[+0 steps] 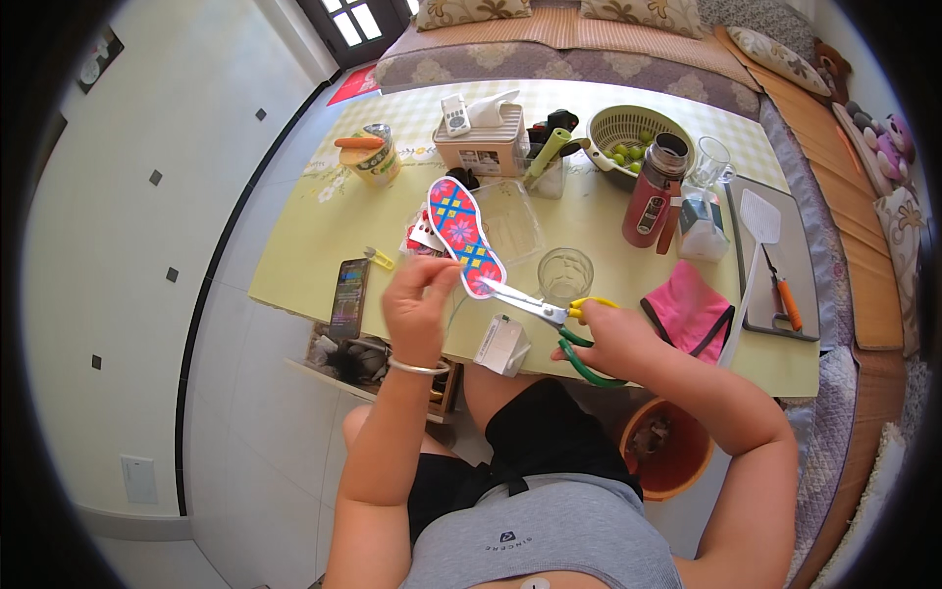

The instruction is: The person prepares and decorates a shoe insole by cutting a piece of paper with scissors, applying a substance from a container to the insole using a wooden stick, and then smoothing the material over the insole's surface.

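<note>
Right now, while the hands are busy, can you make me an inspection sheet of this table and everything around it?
Surface: yellow-green table, with a checked pattern at the far end.
Job's things: red patterned insole with a white border; scissors with yellow and green handles, blade tips at the insole's lower end.
Clutter: phone, drinking glass, small white box, pink cloth, flask, colander of green fruit.
Hands: right hand holds the scissors; left hand is beside the insole, fingers pinched; whether they grip anything is unclear.
Cables: nothing seen.
Surroundings: orange bin below, open drawer under the near edge, patterned cushions beyond the table.
</note>
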The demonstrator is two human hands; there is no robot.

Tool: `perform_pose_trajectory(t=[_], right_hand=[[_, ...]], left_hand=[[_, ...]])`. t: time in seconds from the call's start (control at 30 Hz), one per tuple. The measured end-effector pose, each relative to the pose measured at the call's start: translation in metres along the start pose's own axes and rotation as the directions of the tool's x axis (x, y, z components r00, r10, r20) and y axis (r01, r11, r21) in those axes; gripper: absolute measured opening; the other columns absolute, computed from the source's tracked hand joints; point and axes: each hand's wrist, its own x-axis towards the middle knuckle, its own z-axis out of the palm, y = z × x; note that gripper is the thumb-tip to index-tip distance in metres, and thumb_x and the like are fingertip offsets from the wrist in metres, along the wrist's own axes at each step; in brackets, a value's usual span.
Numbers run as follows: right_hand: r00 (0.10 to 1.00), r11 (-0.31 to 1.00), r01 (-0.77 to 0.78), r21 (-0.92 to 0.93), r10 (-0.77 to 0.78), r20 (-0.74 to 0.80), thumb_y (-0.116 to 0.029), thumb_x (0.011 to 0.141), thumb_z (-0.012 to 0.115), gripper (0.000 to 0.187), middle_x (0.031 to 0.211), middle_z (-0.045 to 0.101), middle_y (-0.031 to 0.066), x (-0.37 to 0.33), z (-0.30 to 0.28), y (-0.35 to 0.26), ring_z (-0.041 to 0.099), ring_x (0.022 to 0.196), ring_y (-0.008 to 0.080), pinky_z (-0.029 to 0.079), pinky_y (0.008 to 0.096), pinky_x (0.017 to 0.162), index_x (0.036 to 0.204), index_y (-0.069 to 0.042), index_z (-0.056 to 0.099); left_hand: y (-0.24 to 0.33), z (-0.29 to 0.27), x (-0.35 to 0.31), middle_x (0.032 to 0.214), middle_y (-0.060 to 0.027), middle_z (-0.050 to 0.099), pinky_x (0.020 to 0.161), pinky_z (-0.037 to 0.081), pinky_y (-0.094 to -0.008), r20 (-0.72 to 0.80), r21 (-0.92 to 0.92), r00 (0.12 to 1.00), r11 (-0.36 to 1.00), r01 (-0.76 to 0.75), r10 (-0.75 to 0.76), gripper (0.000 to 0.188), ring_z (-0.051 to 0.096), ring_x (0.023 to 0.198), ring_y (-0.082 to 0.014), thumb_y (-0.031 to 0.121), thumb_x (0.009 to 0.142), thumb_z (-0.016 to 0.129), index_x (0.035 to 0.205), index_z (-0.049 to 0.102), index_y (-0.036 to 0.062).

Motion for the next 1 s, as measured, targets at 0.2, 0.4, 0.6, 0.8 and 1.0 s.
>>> perform_pose_trajectory(t=[0.2, 0.4, 0.6, 0.8, 1.0], right_hand=[[0.968, 0.906, -0.025, 0.423, 0.128, -0.216, -0.044, 0.074, 0.082, 0.057, 0.072, 0.061, 0.0179, -0.029, 0.01, 0.016, 0.064, 0.069, 0.035, 0.05, 0.0395, 0.063, 0.1, 0.001, 0.058], [0.818, 0.881, -0.058, 0.469, 0.311, -0.483, -0.011, 0.078, 0.08, 0.038, 0.062, 0.057, 0.0047, -0.06, 0.038, 0.023, 0.056, 0.059, 0.0125, 0.046, 0.0281, 0.059, 0.104, 0.003, 0.056], [0.761, 0.871, -0.284, 0.402, 0.459, -0.458, -0.011, 0.078, 0.075, 0.035, 0.067, 0.052, 0.0064, -0.077, 0.054, 0.041, 0.051, 0.053, 0.0149, 0.041, 0.0326, 0.049, 0.104, 0.003, 0.056], [0.777, 0.864, -0.435, 0.253, 0.502, -0.38, -0.01, 0.076, 0.074, 0.036, 0.076, 0.055, 0.0149, -0.073, 0.058, 0.052, 0.058, 0.07, 0.0315, 0.047, 0.0406, 0.065, 0.103, 0.003, 0.054], [0.782, 0.901, -0.39, 0.189, 0.432, -0.449, -0.01, 0.075, 0.073, 0.047, 0.1, 0.06, 0.0218, -0.059, 0.065, 0.053, 0.058, 0.095, 0.0376, 0.047, 0.0429, 0.084, 0.115, 0.005, 0.053]], left_hand=[[-0.031, -0.065, -0.03, 0.083, -0.0059, 0.059, 0.065, 0.044, -0.0292, 0.141, -0.697, 0.887, 0.593, 0.404, -0.439, 0.01, 0.054, 0.072, -0.0176, 0.014, 0.094, 0.063, 0.098, 0.064, 0.0043], [-0.05, -0.097, -0.069, 0.082, -0.0052, 0.057, 0.065, 0.044, -0.0302, 0.256, -0.793, 0.805, 0.361, 0.491, -0.535, 0.013, 0.053, 0.072, -0.0173, 0.018, 0.096, 0.061, 0.093, 0.06, 0.0054], [-0.103, -0.147, -0.112, 0.08, -0.0037, 0.059, 0.064, 0.048, -0.0294, 0.086, -0.671, 0.619, 0.414, 0.615, -0.781, 0.009, 0.056, 0.069, -0.0157, 0.01, 0.094, 0.063, 0.1, 0.063, 0.0046], [-0.172, -0.211, -0.129, 0.074, -0.002, 0.059, 0.057, 0.05, -0.0316, -0.2, -0.549, 0.272, 0.338, 0.764, -0.941, 0.011, 0.056, 0.063, -0.0145, 0.009, 0.092, 0.06, 0.103, 0.063, 0.0077], [-0.18, -0.196, -0.132, 0.072, -0.0021, 0.06, 0.053, 0.049, -0.0302, -0.121, -0.312, 0.389, 0.407, 0.859, -0.913, 0.012, 0.056, 0.058, -0.0143, 0.007, 0.09, 0.06, 0.102, 0.062, 0.0051]])
